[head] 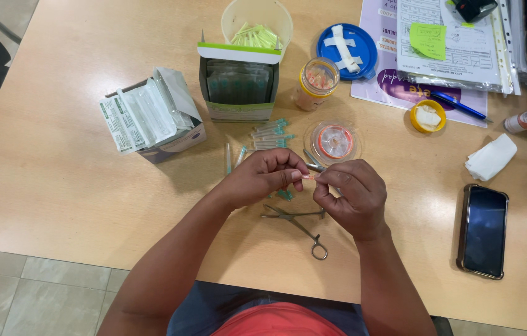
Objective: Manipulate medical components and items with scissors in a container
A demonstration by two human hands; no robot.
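Steel forceps (300, 225) lie beneath both hands (310, 183).

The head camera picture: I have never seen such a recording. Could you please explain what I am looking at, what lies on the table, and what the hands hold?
There is no machine here. A person wears one camera on the head, so you look down at that person's own two bare hands over a wooden table.

The left hand and the right hand meet in the middle and pinch a very small pale piece between the fingertips; it is too small to say what it is.

Just below the hands lies a pair of metal forceps. Above them are loose capped needles, a round clear spool, a small jar, an open green and white box and a white box of packets. To the right lie a dark phone, a folded white cloth and papers.
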